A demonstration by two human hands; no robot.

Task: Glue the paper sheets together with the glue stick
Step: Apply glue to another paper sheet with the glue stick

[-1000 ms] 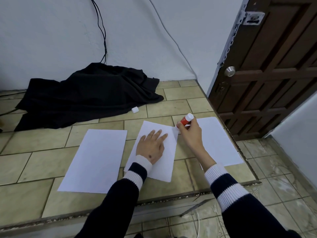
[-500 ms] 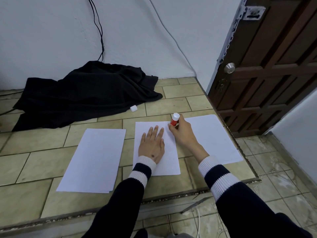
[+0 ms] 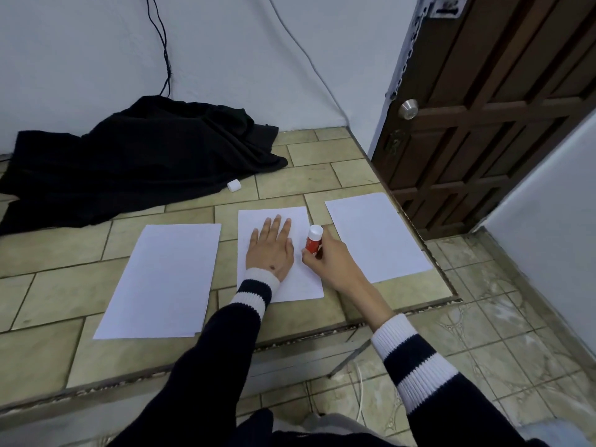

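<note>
A person's left hand lies flat with fingers spread on the middle paper sheet while the right hand pinches the near-upright glue stick over its right edge.

red glue stick, white paper sheets, black cloth

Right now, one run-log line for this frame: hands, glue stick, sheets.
left hand: flat on middle sheet | right hand: grips glue stick, along sheet's right edge | cap: off, by black cloth
</note>
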